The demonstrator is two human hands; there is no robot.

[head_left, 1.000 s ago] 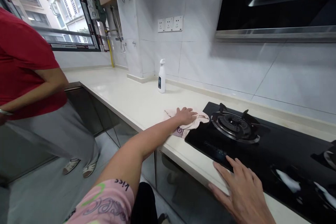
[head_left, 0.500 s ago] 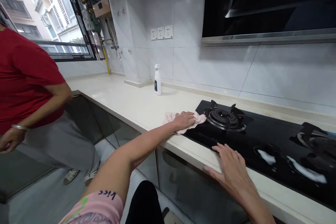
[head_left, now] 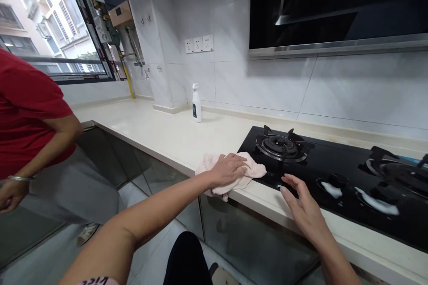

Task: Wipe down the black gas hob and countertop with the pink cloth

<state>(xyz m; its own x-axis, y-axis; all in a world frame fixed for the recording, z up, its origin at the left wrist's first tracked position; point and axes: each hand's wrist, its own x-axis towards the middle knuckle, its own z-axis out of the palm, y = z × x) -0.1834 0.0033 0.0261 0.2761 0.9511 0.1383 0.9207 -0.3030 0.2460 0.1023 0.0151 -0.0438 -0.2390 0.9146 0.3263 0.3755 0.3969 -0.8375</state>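
Note:
My left hand (head_left: 228,169) lies on a pale pink cloth (head_left: 230,173), its fingers curled over it, at the front edge of the cream countertop (head_left: 160,131). The cloth overlaps the near left corner of the black glass gas hob (head_left: 337,173). My right hand (head_left: 302,205) rests on the counter's front edge with its fingers spread, the fingertips on the hob's front strip. It holds nothing. White streaks of foam (head_left: 376,204) lie on the hob glass to the right.
A white spray bottle (head_left: 197,103) stands by the tiled wall. The left burner (head_left: 281,144) sits behind the cloth, a second burner (head_left: 397,171) at far right. A black range hood (head_left: 337,6) hangs above. A person in a red shirt (head_left: 26,111) stands at left.
My left hand has drawn the cloth back from beside the burner to the counter's front edge. My right hand stays at the hob's front. The view has shifted right.

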